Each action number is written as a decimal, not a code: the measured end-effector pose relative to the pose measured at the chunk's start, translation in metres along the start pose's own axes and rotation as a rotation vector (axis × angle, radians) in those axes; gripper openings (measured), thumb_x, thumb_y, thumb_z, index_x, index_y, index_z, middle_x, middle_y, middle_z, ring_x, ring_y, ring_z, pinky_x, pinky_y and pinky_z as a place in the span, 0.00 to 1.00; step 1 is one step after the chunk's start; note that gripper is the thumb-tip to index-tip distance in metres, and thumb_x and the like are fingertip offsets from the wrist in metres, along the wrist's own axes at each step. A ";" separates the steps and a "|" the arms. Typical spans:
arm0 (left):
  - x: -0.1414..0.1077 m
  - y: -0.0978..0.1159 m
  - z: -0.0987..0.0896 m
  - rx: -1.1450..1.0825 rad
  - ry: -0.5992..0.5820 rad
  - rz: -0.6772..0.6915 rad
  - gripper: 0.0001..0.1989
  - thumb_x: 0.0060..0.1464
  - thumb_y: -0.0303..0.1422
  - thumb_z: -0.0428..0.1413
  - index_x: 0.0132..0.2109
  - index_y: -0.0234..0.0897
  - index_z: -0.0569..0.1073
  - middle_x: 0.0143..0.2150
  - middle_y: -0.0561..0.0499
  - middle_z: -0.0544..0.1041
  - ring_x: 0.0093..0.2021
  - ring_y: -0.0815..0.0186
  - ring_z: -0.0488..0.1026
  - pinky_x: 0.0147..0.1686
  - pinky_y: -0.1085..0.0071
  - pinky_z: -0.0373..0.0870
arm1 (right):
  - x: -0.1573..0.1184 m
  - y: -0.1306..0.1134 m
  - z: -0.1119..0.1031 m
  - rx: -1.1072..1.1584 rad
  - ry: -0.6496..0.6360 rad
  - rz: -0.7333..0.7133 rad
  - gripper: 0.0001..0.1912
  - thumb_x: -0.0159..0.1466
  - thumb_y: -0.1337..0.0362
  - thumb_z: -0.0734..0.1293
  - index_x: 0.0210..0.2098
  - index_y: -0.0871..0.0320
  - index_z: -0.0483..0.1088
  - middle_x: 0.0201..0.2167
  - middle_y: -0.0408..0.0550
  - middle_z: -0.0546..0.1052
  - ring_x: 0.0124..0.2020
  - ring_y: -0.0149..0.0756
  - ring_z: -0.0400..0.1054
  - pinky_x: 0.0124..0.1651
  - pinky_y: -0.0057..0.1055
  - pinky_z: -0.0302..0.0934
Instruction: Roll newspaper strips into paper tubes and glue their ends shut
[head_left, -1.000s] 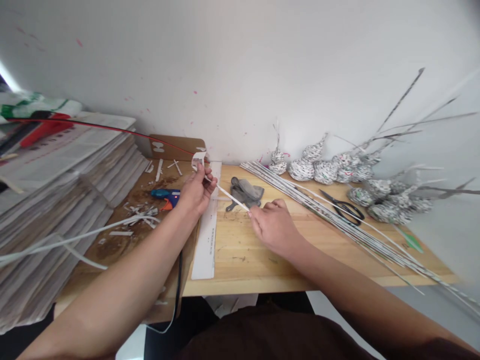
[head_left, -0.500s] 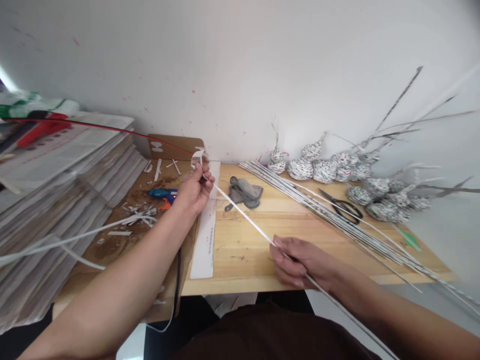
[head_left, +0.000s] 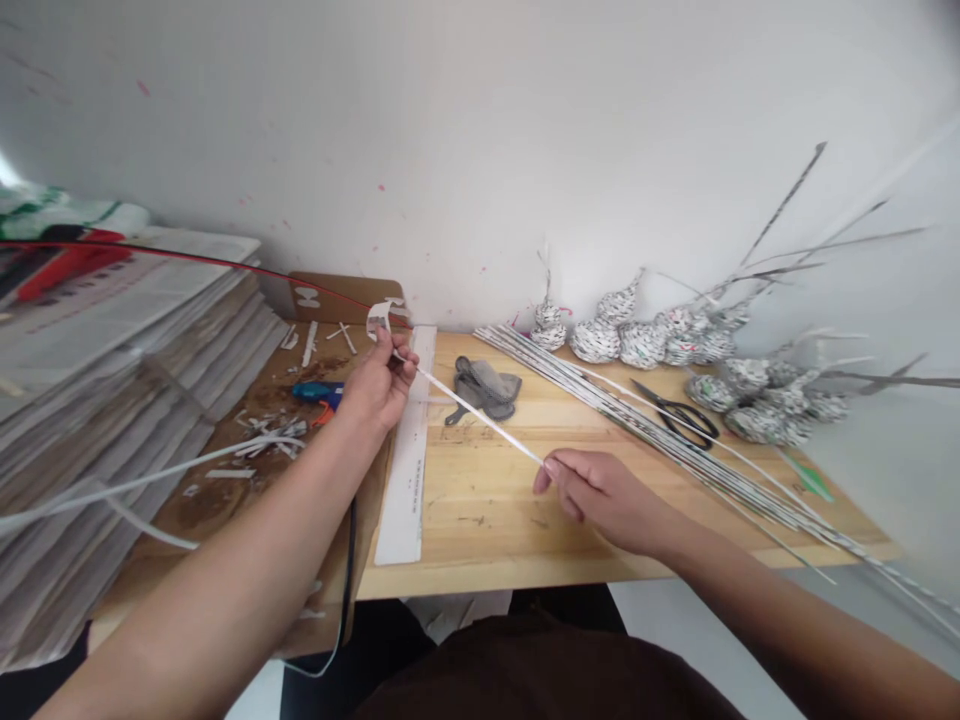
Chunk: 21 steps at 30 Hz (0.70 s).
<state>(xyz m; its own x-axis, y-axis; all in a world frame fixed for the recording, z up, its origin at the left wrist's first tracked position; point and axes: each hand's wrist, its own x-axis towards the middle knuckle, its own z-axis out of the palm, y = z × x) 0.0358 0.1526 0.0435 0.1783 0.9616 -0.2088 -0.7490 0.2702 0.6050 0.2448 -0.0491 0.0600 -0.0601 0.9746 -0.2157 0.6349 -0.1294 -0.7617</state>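
A thin white rolled paper stick (head_left: 487, 420) stretches at a slant between my two hands above the wooden table. My left hand (head_left: 384, 378) pinches its far end, where a loose, unrolled flap of paper (head_left: 380, 318) curls up past the fingers. With thumb and fingers closed, my right hand (head_left: 592, 490) grips the near end. Under the stick lies a bundle of grey cloth (head_left: 487, 388). A flat white paper strip (head_left: 401, 480) rests on the table below my left hand.
Stacked paper strips (head_left: 112, 430) fill the left side, near a blue glue gun (head_left: 316, 391) and paper scraps. A bundle of rolled paper sticks (head_left: 637, 425), black scissors (head_left: 686, 420) and several woven paper gourds (head_left: 596, 340) occupy the right. A wall stands behind.
The stick no longer trails below my right hand; its length past that hand is out of sight. My right hand has turned, knuckles up. The left hand shifted slightly left with the view.
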 end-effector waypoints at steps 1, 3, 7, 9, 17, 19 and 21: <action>0.000 0.001 0.000 -0.003 -0.015 -0.011 0.15 0.61 0.35 0.50 0.28 0.31 0.69 0.20 0.54 0.66 0.20 0.76 0.68 0.16 0.86 0.65 | -0.002 0.006 0.003 0.229 -0.119 0.050 0.20 0.68 0.52 0.53 0.32 0.58 0.68 0.15 0.40 0.63 0.19 0.31 0.59 0.30 0.31 0.58; -0.001 0.002 0.001 -0.015 -0.033 -0.036 0.15 0.61 0.35 0.51 0.28 0.30 0.69 0.20 0.54 0.66 0.19 0.76 0.68 0.15 0.87 0.64 | -0.010 0.017 0.010 0.639 -0.323 0.117 0.20 0.68 0.50 0.54 0.30 0.58 0.65 0.10 0.35 0.56 0.13 0.29 0.55 0.24 0.29 0.58; 0.000 0.004 0.001 -0.056 -0.016 -0.038 0.15 0.59 0.36 0.52 0.27 0.31 0.68 0.19 0.55 0.65 0.18 0.77 0.67 0.14 0.88 0.62 | -0.021 0.026 0.017 0.771 -0.411 0.175 0.23 0.67 0.47 0.54 0.33 0.60 0.66 0.11 0.38 0.61 0.14 0.32 0.61 0.21 0.27 0.55; 0.000 0.003 0.001 -0.044 -0.006 -0.020 0.15 0.60 0.36 0.51 0.27 0.32 0.68 0.19 0.55 0.65 0.19 0.77 0.67 0.14 0.87 0.62 | -0.016 0.017 0.014 0.501 -0.278 0.157 0.25 0.67 0.46 0.53 0.42 0.61 0.68 0.18 0.42 0.69 0.20 0.33 0.66 0.26 0.28 0.58; 0.002 0.001 -0.001 -0.001 -0.010 -0.003 0.16 0.62 0.35 0.49 0.28 0.31 0.69 0.19 0.55 0.65 0.19 0.77 0.67 0.15 0.87 0.64 | 0.018 -0.006 0.004 0.094 -0.098 0.011 0.22 0.69 0.52 0.53 0.32 0.60 0.69 0.17 0.43 0.67 0.25 0.34 0.65 0.36 0.33 0.59; 0.002 0.002 0.000 -0.006 -0.025 -0.028 0.17 0.62 0.35 0.48 0.28 0.31 0.69 0.19 0.55 0.65 0.19 0.77 0.67 0.15 0.87 0.63 | 0.014 0.002 0.006 0.524 -0.310 0.083 0.23 0.69 0.51 0.52 0.31 0.59 0.68 0.11 0.37 0.59 0.18 0.32 0.63 0.30 0.31 0.60; 0.001 0.004 0.001 -0.016 -0.029 -0.047 0.17 0.62 0.36 0.48 0.28 0.32 0.68 0.19 0.55 0.65 0.19 0.77 0.67 0.14 0.87 0.62 | 0.006 0.010 0.008 0.781 -0.453 0.110 0.23 0.68 0.49 0.54 0.31 0.60 0.67 0.09 0.35 0.57 0.16 0.32 0.62 0.28 0.31 0.60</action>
<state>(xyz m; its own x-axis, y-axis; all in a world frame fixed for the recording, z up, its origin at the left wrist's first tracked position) 0.0338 0.1550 0.0458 0.2323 0.9488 -0.2142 -0.7494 0.3149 0.5824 0.2447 -0.0456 0.0465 -0.4316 0.8059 -0.4052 -0.0376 -0.4649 -0.8846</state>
